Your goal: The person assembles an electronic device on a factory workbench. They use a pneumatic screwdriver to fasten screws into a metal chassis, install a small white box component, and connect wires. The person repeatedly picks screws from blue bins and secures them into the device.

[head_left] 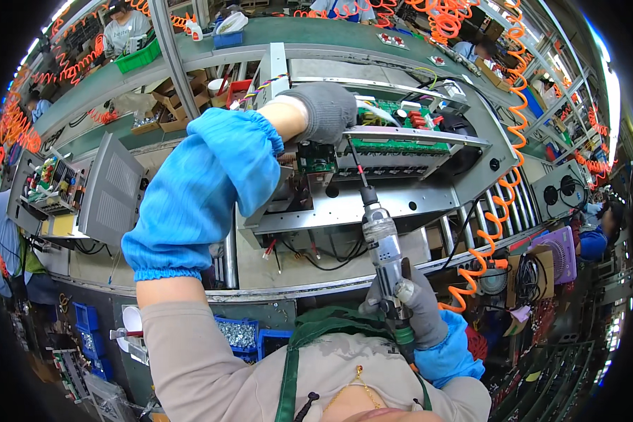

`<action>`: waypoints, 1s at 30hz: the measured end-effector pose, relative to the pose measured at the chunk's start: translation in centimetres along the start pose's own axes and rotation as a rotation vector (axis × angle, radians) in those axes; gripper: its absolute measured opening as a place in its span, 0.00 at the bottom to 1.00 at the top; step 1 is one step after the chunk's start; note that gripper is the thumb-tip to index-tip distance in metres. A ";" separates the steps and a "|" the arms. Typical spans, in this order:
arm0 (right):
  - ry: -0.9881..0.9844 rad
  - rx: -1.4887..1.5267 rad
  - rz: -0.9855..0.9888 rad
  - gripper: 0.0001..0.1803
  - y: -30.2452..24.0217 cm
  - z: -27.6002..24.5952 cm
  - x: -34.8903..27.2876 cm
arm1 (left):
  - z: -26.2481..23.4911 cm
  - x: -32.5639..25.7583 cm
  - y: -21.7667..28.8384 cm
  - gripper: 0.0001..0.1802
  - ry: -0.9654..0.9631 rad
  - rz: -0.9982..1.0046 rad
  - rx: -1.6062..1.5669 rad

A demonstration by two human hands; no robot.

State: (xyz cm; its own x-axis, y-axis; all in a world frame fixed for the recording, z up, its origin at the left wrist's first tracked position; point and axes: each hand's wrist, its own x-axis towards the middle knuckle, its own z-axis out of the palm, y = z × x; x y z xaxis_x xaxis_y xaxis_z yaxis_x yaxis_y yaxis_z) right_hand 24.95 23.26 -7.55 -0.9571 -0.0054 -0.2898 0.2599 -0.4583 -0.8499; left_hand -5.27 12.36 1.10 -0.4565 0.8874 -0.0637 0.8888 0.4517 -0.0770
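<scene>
My left hand [325,109], in a grey glove with a blue sleeve cover, rests on the top edge of an open grey metal chassis [401,200], gripping it beside a green circuit board [397,144]. My right hand [415,306], also grey-gloved, grips a pneumatic screwdriver [381,235]. Its long thin bit [355,163] points up and left to the board's lower edge. An orange coiled air hose [496,211] runs off to the right of the tool.
The chassis lies on a roller conveyor [471,218]. Another open unit [56,193] with a grey panel [112,190] sits at left. Blue bins of screws [239,334] hang below the bench edge. Other workers stand at the far conveyor and at both sides.
</scene>
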 end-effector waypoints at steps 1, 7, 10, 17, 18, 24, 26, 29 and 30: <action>0.012 0.025 -0.010 0.28 0.1 0.1 0.0 | 0.1 0.2 -0.1 0.14 -0.024 -0.035 -0.018; -0.067 0.085 -0.097 0.42 0.3 0.2 0.3 | 0.3 1.1 -0.5 0.15 -0.037 0.042 -0.024; -0.227 0.401 -0.036 0.34 0.1 -0.4 2.3 | 0.6 1.5 -0.8 0.15 -0.019 0.071 -0.012; -0.075 0.211 -0.057 0.45 0.2 0.6 1.9 | 0.5 1.3 -0.5 0.14 -0.030 0.071 -0.018; -0.066 0.207 -0.067 0.42 0.2 0.7 1.9 | 0.5 1.3 -0.5 0.14 -0.024 0.070 -0.015; 0.001 0.326 -0.025 0.37 1.0 1.1 1.9 | 0.7 1.4 -0.7 0.13 -0.004 0.061 -0.003; 0.051 0.530 0.087 0.38 2.4 0.1 2.0 | 0.7 1.3 -0.6 0.12 0.005 0.062 -0.010; -0.084 0.676 0.129 0.39 3.9 -0.2 1.8 | 0.6 1.3 -0.5 0.11 0.001 0.054 -0.025; -0.118 0.720 0.157 0.39 4.1 -0.4 1.7 | 0.4 1.3 -0.4 0.11 -0.005 0.054 -0.036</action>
State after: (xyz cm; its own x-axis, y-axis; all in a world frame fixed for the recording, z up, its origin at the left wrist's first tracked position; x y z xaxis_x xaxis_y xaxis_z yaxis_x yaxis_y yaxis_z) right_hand 24.49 21.69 -11.72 -0.9337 -0.1953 -0.3002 0.2849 -0.9129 -0.2923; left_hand -6.24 13.35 0.61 -0.4083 0.9100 -0.0722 0.9128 0.4066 -0.0374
